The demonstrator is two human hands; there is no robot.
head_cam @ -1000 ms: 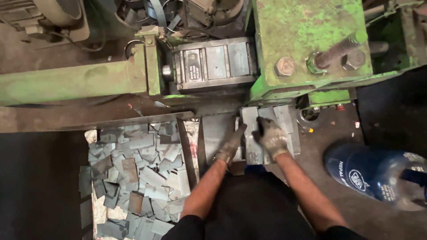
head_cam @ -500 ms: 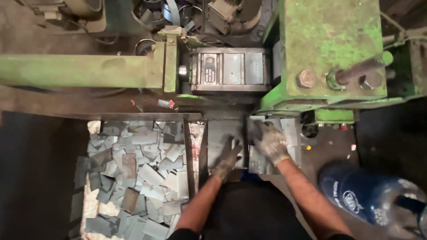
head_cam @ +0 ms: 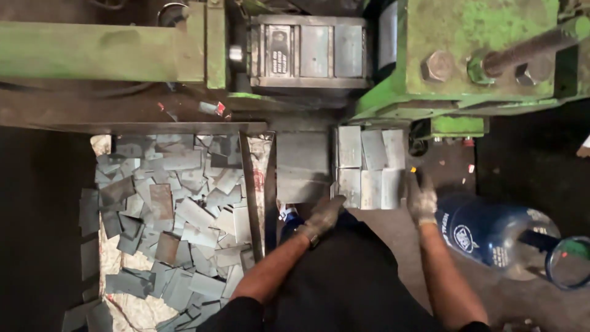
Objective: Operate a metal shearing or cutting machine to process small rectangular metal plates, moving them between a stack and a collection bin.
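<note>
A stack of grey metal plates [head_cam: 369, 167] is seen lying on the machine bed just below the green press frame [head_cam: 455, 37], arranged in two rows of rectangular pieces set edge to edge. The left hand [head_cam: 324, 214], gloved in a worn grey glove, is laid against the near left corner of the stack, its fingers curled onto the edge of the nearest plate; whether the plate is actually gripped cannot be told. The right hand [head_cam: 421, 199], also gloved, is held at the near right corner of the stack, fingers loosely bent and pressed to the side of the plates, with nothing seen enclosed in it.

To the left of the stack a flat dark steel block [head_cam: 302, 166] is seen on the bed, touching the plates along its right edge. Further left, beyond a thin upright metal divider [head_cam: 252, 190], a bin [head_cam: 178, 128] is filled with a loose heap of cut grey metal pieces [head_cam: 178, 209] lying at all angles, some spilled past its left edge onto the floor. Above the plates a grey rectangular machine block [head_cam: 310, 52] is fixed between the green beams. A blue water jug [head_cam: 491, 230] is lying on its side on the floor, near the right forearm.
</note>
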